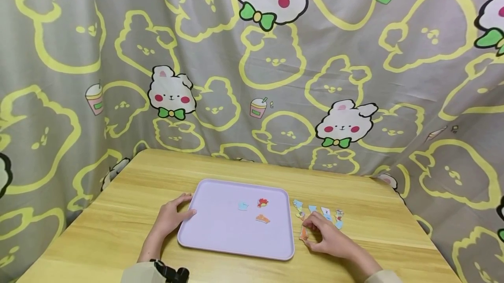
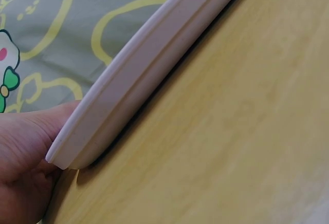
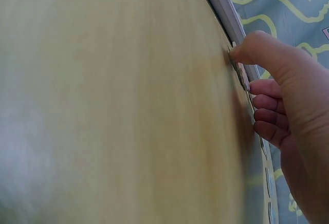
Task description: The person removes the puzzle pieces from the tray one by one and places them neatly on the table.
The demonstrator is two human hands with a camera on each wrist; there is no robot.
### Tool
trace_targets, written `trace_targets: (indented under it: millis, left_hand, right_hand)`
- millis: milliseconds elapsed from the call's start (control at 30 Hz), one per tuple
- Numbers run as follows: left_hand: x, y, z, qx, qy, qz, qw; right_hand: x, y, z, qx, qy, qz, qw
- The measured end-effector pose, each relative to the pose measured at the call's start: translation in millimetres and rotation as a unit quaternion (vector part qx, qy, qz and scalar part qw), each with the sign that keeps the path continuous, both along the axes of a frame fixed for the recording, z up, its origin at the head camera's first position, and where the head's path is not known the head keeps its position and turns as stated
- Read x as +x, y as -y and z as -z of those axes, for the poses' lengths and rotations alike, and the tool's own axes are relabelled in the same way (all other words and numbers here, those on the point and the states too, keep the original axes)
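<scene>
A lilac tray [image 1: 220,235] lies on the table, holding a light blue puzzle piece [image 1: 243,205], a red one [image 1: 262,203] and an orange one [image 1: 262,218]. My left hand [image 1: 172,218] grips the tray's left edge, thumb over the rim; the left wrist view shows the tray's side wall [image 2: 128,75] beside that hand. Just off the tray's right side, my right hand [image 1: 324,235] pinches an orange puzzle piece [image 1: 303,233] between thumb and fingertips. In the right wrist view this puzzle piece [image 3: 241,74] appears edge-on, with the other fingers curled.
Several more puzzle pieces lie right of the tray, among them a blue and yellow piece [image 1: 298,204], a white and blue piece [image 1: 326,213] and a multicoloured piece [image 1: 339,215]. The wooden table [image 1: 118,213] meets a cartoon-print curtain [image 1: 220,60] at the back and sides.
</scene>
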State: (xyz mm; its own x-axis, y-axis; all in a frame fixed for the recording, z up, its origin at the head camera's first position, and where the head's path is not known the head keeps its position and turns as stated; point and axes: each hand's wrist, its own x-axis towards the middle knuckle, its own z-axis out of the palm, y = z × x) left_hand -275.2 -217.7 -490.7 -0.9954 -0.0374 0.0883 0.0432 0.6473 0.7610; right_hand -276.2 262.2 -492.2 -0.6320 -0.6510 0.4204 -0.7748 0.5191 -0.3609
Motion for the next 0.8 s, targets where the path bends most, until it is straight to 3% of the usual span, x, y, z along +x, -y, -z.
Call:
trace_targets:
  millis: [567,800]
  left_hand:
    - [0.4,0.1,-0.6,0.0,0.009,-0.002,1.0]
    - [0.1,0.1,-2.1,0.002,0.01,-0.001,0.9999]
  right_hand:
    - [-0.3,-3.7,-2.2,0.009,0.025,-0.003,0.9996]
    - [-0.8,1.5,-4.1,-0.019,0.05,0.002,0.9985]
